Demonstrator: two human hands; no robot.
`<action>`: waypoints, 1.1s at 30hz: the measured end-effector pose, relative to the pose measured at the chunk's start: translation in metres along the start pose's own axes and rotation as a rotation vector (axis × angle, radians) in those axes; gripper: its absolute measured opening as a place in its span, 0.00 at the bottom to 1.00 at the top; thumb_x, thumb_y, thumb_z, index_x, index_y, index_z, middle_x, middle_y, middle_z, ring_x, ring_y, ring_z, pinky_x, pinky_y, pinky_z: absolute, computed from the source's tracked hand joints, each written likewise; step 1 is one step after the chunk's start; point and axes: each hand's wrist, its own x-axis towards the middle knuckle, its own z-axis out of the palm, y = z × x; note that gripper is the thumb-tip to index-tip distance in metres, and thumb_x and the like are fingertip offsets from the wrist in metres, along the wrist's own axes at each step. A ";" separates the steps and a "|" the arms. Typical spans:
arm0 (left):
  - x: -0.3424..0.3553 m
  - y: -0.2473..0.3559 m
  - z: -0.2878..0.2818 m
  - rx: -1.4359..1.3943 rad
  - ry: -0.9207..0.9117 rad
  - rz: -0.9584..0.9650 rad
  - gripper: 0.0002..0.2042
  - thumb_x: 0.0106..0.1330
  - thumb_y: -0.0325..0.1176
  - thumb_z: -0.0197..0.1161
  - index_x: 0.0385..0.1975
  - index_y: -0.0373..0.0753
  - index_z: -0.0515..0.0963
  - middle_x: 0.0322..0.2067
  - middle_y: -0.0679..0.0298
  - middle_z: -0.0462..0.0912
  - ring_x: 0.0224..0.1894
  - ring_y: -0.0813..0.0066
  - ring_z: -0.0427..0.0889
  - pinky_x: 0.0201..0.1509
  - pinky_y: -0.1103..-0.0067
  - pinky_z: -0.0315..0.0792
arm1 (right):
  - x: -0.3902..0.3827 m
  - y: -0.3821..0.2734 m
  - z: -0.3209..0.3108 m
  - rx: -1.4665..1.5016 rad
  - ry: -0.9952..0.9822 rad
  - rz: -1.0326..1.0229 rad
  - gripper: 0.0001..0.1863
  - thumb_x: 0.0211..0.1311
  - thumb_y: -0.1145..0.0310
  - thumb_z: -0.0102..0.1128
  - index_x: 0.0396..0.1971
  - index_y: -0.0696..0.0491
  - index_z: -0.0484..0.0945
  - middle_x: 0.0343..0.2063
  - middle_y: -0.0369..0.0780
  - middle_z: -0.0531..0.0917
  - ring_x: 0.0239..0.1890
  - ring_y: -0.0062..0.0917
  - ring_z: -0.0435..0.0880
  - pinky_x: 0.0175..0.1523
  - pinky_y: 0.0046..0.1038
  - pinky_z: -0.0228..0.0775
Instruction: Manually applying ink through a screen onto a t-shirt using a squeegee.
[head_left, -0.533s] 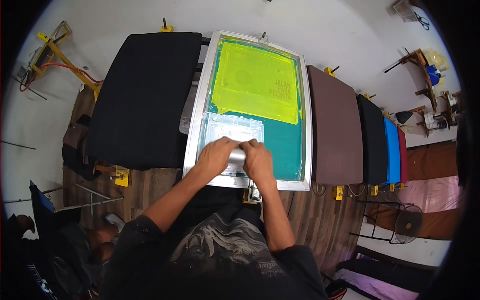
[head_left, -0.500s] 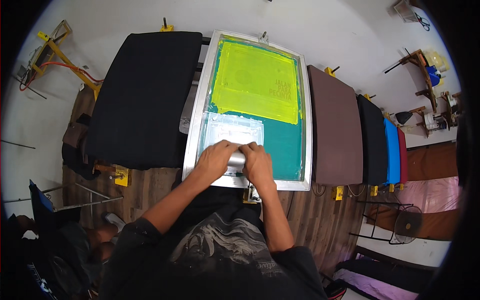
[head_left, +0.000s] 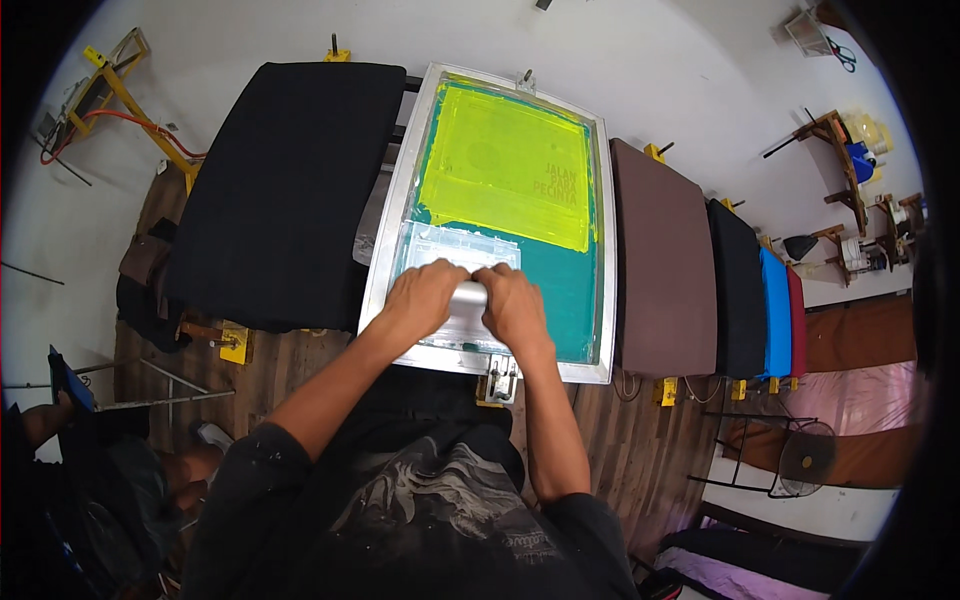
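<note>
My left hand [head_left: 428, 301] and my right hand [head_left: 513, 308] are closed side by side around the silver handle of a squeegee [head_left: 468, 298]. It is on the near left part of a screen-printing frame [head_left: 604, 270] with a metal rim. Just beyond my hands, a whitish rectangular patch [head_left: 462, 245] shows on the teal mesh [head_left: 560, 315]. A bright yellow-green area [head_left: 510, 130] with faint lettering covers the far half of the mesh. My hands and the handle hide the squeegee's blade.
A board covered in black fabric [head_left: 290, 190] stands to the left. Rightward run a brown-covered board [head_left: 663, 260], a black one [head_left: 740, 285], a blue one [head_left: 773, 312] and a red one. A metal clamp [head_left: 500, 380] holds the frame's near edge. A person [head_left: 130, 490] sits lower left; a fan [head_left: 806, 458] stands right.
Both hands and the squeegee have slid a little away from me over the mesh, covering more of the whitish patch. The whole view has shifted slightly.
</note>
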 end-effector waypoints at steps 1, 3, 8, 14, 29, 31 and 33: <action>0.008 -0.002 -0.001 -0.018 -0.014 -0.017 0.15 0.56 0.17 0.56 0.43 0.35 0.80 0.37 0.47 0.82 0.41 0.46 0.82 0.47 0.60 0.76 | 0.009 0.004 0.001 0.001 -0.014 0.002 0.19 0.45 0.79 0.64 0.41 0.49 0.82 0.39 0.41 0.81 0.45 0.40 0.81 0.44 0.44 0.74; 0.017 -0.008 0.002 -0.011 -0.060 -0.045 0.15 0.55 0.17 0.57 0.43 0.35 0.80 0.37 0.47 0.81 0.41 0.46 0.82 0.47 0.60 0.76 | 0.015 0.009 0.003 -0.025 -0.032 0.014 0.19 0.46 0.79 0.64 0.41 0.49 0.82 0.39 0.41 0.81 0.46 0.40 0.81 0.44 0.43 0.75; 0.002 -0.007 0.016 0.029 -0.032 -0.008 0.15 0.57 0.18 0.58 0.44 0.36 0.80 0.38 0.49 0.81 0.40 0.47 0.83 0.46 0.61 0.77 | -0.001 0.011 0.018 0.052 0.018 0.002 0.19 0.46 0.81 0.62 0.41 0.50 0.81 0.39 0.43 0.80 0.45 0.41 0.80 0.45 0.43 0.75; -0.058 0.014 0.020 0.048 -0.010 0.032 0.22 0.55 0.17 0.54 0.51 0.37 0.77 0.45 0.52 0.81 0.46 0.48 0.80 0.52 0.61 0.73 | -0.059 -0.011 0.027 0.087 0.013 0.030 0.27 0.39 0.83 0.63 0.46 0.52 0.79 0.42 0.44 0.79 0.46 0.44 0.77 0.48 0.41 0.73; 0.042 -0.012 -0.005 0.047 -0.204 -0.092 0.19 0.52 0.16 0.59 0.45 0.37 0.81 0.39 0.49 0.83 0.44 0.48 0.82 0.51 0.62 0.76 | 0.047 0.024 -0.002 0.087 -0.157 0.066 0.21 0.42 0.80 0.63 0.41 0.50 0.83 0.38 0.46 0.83 0.43 0.46 0.82 0.48 0.41 0.77; 0.041 -0.016 0.002 0.016 -0.194 -0.091 0.19 0.52 0.15 0.59 0.45 0.36 0.81 0.40 0.48 0.83 0.46 0.47 0.82 0.52 0.62 0.76 | 0.044 0.024 0.003 0.090 -0.144 0.062 0.21 0.41 0.80 0.63 0.41 0.50 0.83 0.38 0.46 0.83 0.43 0.46 0.82 0.48 0.41 0.77; 0.032 -0.014 0.004 -0.032 -0.168 -0.096 0.20 0.52 0.15 0.58 0.46 0.36 0.81 0.42 0.48 0.83 0.47 0.48 0.81 0.52 0.61 0.75 | 0.036 0.020 0.009 0.095 -0.124 0.082 0.21 0.41 0.79 0.64 0.41 0.51 0.84 0.39 0.45 0.83 0.45 0.45 0.81 0.50 0.40 0.77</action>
